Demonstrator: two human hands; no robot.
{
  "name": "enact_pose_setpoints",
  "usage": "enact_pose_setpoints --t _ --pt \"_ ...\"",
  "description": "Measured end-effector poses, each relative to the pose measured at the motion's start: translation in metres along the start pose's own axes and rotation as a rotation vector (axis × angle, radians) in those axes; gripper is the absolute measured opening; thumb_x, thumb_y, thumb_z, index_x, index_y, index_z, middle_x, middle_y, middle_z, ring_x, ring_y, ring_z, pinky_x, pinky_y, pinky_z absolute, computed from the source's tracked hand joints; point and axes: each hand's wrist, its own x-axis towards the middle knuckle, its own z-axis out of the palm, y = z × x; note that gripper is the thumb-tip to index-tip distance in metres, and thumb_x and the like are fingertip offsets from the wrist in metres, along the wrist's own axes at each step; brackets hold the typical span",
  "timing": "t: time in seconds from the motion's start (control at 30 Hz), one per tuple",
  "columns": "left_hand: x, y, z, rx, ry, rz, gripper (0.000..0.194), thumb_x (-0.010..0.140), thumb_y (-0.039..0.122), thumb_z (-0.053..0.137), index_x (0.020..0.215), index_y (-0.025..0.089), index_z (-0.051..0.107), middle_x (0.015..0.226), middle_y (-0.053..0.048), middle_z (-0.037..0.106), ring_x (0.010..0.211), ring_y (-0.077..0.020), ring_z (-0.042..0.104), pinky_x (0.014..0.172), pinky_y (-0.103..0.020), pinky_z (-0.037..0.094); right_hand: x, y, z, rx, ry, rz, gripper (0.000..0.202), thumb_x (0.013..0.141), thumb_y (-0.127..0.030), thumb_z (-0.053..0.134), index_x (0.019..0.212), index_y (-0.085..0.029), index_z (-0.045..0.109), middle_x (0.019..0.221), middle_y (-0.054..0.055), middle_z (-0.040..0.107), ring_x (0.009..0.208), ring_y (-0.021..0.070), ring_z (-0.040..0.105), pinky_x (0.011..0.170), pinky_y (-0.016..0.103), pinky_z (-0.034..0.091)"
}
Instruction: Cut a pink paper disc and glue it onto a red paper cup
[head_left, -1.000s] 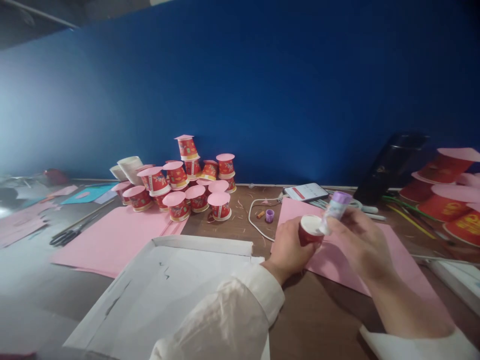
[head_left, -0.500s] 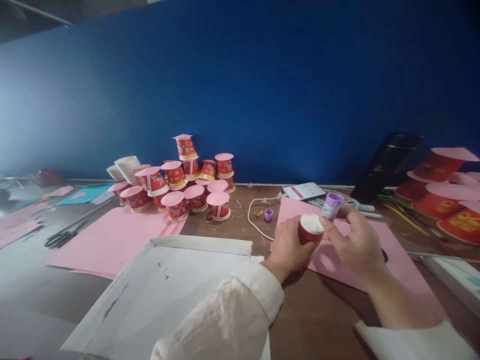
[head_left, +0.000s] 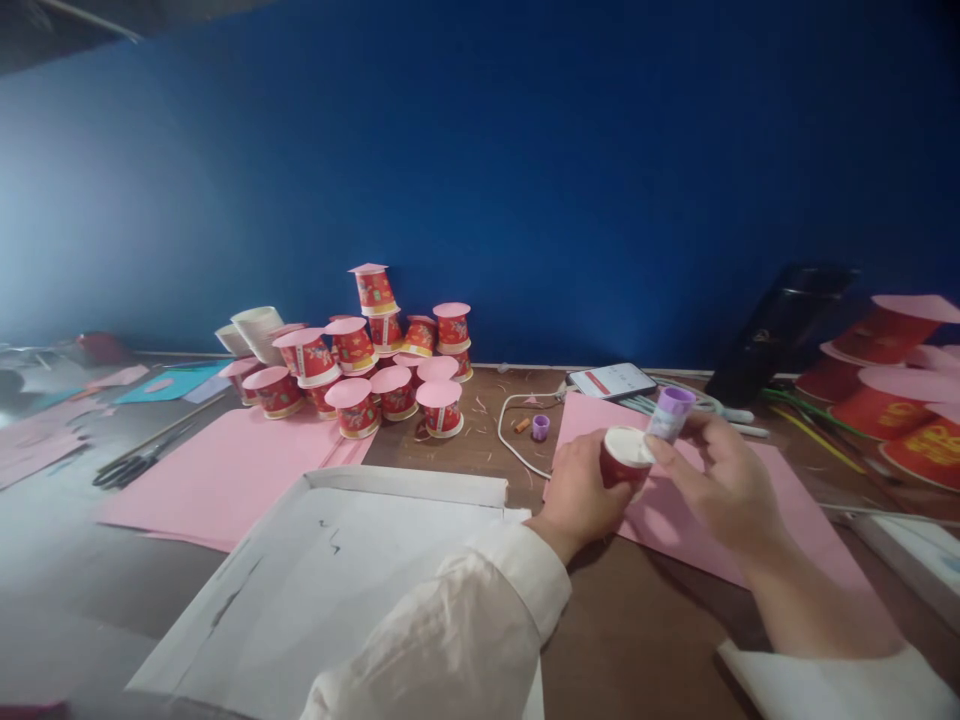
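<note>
My left hand [head_left: 581, 497] is wrapped round a red paper cup [head_left: 624, 472], its white bottom facing up and tilted a little. In my right hand [head_left: 724, 480] is a glue stick [head_left: 670, 414] with a purple end pointing up; its lower end meets the edge of the cup's white bottom. Below both hands lies a pink paper sheet [head_left: 795, 530]. A small purple cap [head_left: 541, 428] stands on the table to the left of the sheet.
Many red cups topped with pink paper [head_left: 352, 395] are stacked at the back left, more red cups [head_left: 889, 400] at the right. A phone [head_left: 613, 381], a white cable, a black bottle [head_left: 776, 335], a white box lid [head_left: 352, 570], pink sheets [head_left: 217, 480] and scissors [head_left: 139, 466] lie around.
The glue stick and cup have shifted very slightly, with the glue stick still at the cup's bottom. The whole view has moved a little; both grips are unchanged.
</note>
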Motion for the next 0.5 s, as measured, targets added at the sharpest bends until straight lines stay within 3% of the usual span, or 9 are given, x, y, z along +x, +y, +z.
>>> enact_pose_setpoints --t 0.1,0.27,0.5 --pt "0.0 -0.001 0.001 0.001 -0.008 -0.012 0.036 0.077 0.024 0.078 0.112 0.022 0.068 0.111 -0.009 0.073 0.103 -0.028 0.065 0.096 -0.044 0.052 0.003 -0.01 0.001 0.053 0.094 0.077 0.033 0.077 -0.046 0.077 0.102 -0.024 0.069 0.103 0.009 0.077 0.098 0.0322 0.073 0.093 0.053 0.056" --pt "-0.001 0.0 0.0 0.003 -0.052 0.002 0.039 0.077 0.028 0.079 0.114 0.022 0.068 0.112 -0.008 0.073 0.104 -0.0288 0.065 0.098 -0.045 0.052 0.002 -0.026 0.002 0.068 0.053 0.106 0.031 0.082 -0.044 0.075 0.107 -0.025 0.074 0.114 0.008 0.08 0.11 0.0328 0.074 0.102 0.052 0.054" --pt "0.0 0.0 -0.001 -0.001 -0.059 0.02 0.039 0.078 0.028 0.077 0.116 0.021 0.067 0.115 -0.009 0.073 0.105 -0.0291 0.065 0.1 -0.045 0.051 -0.001 -0.009 0.008 -0.167 -0.049 0.001 0.034 0.086 -0.052 0.068 0.111 -0.03 0.075 0.107 0.007 0.082 0.107 0.0384 0.074 0.096 0.051 0.054"
